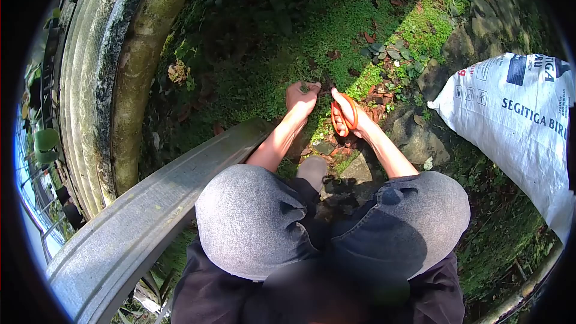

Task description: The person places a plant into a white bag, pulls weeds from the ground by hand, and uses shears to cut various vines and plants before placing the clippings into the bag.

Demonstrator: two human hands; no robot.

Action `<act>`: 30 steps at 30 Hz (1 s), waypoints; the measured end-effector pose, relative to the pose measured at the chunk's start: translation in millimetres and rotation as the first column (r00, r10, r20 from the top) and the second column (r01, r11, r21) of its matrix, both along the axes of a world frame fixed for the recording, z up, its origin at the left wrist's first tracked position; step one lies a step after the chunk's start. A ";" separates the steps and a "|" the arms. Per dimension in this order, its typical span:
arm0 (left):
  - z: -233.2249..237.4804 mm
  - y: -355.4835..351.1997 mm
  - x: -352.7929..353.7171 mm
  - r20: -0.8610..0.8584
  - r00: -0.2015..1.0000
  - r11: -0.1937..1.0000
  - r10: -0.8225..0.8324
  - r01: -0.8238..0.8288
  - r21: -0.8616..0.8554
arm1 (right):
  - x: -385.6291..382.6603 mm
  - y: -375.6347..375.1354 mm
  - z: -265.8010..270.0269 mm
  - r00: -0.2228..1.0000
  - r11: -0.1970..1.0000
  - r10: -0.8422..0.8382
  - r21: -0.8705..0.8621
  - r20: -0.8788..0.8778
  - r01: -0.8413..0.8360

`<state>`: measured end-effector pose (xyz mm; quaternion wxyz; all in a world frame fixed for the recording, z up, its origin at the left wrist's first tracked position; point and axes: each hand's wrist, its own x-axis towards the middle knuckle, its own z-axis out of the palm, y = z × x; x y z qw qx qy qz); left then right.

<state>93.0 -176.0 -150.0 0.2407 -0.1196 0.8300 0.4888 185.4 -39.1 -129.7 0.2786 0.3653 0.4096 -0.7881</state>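
My right hand (345, 114) is wrapped round the orange handles of a pair of scissors (353, 112), whose blades point away from me and are hard to make out in the shade. Just left of it, my left hand (302, 97) is closed with a small green sprig (305, 87) showing at its fingers. Both hands are low over a patch of small-leaved green weeds (336, 48). Brown dry leaves and chips (377, 97) lie on the soil close to the scissors.
A white woven sack (498, 108) printed "SEGITIGA BIRU" stands at right, near mossy stones (417, 135). Beside my left knee runs a grey metal channel (162, 189). A weathered corrugated structure (99, 78) rises at far left. My shoe (312, 172) rests below my hands.
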 end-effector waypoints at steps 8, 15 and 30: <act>-3.4 -2.7 2.5 0.057 0.996 0.996 0.067 -0.070 0.051 | 3.7 -3.1 9.3 0.998 0.998 -0.014 -0.061 0.067 0.019; 1.5 -2.9 1.6 0.071 0.996 0.997 0.058 -0.061 0.047 | 3.5 3.0 -0.9 1.000 0.999 -0.007 -0.043 0.027 0.008; 0.5 -2.6 -1.0 0.088 0.994 0.994 0.071 -0.078 0.072 | 3.1 -2.9 -0.7 0.999 1.000 -0.018 0.012 0.048 0.017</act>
